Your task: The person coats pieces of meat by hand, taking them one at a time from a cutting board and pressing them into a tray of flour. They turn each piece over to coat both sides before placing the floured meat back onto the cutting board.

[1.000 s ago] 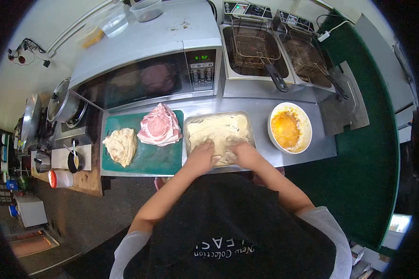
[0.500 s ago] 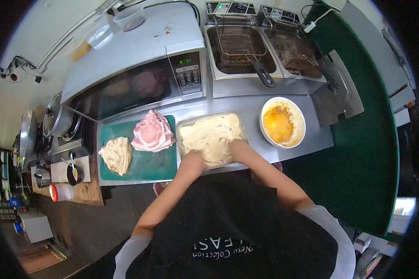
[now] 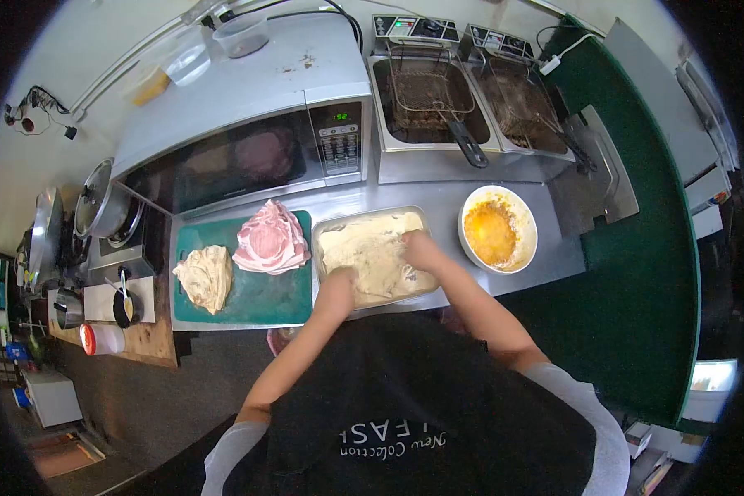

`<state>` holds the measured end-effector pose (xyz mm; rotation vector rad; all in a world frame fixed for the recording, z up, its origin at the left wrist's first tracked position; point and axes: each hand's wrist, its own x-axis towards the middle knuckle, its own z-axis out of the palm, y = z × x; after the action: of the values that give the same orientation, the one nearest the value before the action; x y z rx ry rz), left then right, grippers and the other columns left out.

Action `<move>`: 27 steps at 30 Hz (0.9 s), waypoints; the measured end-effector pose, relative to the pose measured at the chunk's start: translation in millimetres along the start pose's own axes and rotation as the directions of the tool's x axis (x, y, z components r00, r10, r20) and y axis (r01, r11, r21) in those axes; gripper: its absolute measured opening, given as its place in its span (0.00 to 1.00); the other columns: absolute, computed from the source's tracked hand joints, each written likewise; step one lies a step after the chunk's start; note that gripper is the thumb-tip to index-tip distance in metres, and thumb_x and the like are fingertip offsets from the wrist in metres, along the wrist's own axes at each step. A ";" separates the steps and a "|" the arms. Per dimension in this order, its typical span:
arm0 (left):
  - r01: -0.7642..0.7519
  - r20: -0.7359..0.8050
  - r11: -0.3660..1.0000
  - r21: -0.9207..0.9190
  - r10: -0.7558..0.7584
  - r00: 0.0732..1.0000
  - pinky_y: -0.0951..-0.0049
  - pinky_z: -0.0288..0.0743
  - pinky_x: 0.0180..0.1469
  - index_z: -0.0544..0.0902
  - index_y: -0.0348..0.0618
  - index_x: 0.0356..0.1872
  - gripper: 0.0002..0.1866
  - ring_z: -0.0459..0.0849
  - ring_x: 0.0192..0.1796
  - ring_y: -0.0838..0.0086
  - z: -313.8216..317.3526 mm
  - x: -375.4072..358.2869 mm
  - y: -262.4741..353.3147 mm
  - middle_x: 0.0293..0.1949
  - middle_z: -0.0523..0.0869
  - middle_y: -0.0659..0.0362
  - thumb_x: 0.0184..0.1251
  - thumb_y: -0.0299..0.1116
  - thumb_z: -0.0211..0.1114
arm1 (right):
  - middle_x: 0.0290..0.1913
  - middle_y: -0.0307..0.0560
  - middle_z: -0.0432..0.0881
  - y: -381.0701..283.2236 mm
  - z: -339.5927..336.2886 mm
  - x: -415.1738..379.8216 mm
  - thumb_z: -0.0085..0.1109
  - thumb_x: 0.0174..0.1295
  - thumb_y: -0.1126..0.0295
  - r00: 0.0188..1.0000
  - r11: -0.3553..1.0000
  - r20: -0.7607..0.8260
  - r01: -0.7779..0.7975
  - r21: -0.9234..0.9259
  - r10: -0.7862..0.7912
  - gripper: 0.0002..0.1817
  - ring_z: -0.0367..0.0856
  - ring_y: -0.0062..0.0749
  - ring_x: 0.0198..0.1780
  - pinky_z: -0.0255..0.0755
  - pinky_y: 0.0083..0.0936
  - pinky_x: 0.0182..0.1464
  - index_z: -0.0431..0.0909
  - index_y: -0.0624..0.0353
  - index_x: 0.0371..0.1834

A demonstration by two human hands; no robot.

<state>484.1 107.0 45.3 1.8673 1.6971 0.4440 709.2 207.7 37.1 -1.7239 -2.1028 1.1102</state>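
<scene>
Head view: metal tray (image 3: 428, 289) of pale flour mix in middle of steel worktop (image 3: 554, 260), both hands in it. Left hand (image 3: 339, 281) at near-left part of tray, fingers down in the flour; seems pressing flat, but cannot tell if open or clenched on smth, fingers half buried. Right hand (image 3: 420, 248) further back & to the right, knuckles up, curled on the flour surface; grasping a coated piece or only pushing flour, cannot tell, too small.

Left of tray, touching its edge: green cutting board (image 3: 260, 302) with stack of raw pink meat slices (image 3: 270, 240) and, nearer the left end, heap of already floured pieces (image 3: 206, 275). Right of tray, just beside: white bowl (image 3: 527, 248) with orange-yellow egg wash. Behind: microwave (image 3: 240, 153), then two fryer tanks with wire baskets (image 3: 426, 91).

Risks, as judgement only:
- tray near front edge of worktop; hard push toward the body could slide it off.
- flour may spill over low rim onto worktop & dark apron (image 3: 422, 397) if tossed too quick.
- right forearm close to bowl; a wide move could knock it, egg into flour.
- floury hands touching raw meat stack, then other things = cross-contamination.
</scene>
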 end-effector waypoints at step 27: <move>-0.159 0.024 0.980 0.115 0.157 0.987 0.56 0.71 0.65 0.77 0.34 0.59 0.27 0.76 0.64 0.49 -17.3 25.0 -4.9 0.58 0.81 0.42 0.53 0.23 0.64 | 0.48 0.65 0.84 -2.8 4.5 -4.2 0.63 0.61 0.70 0.932 0.929 -0.098 0.357 0.097 -0.348 0.17 0.82 0.60 0.52 0.75 0.44 0.55 0.80 0.64 0.53</move>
<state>473.4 135.0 52.6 2.0950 1.6020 0.3998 705.7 201.9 37.0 -1.2503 -2.1425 1.0126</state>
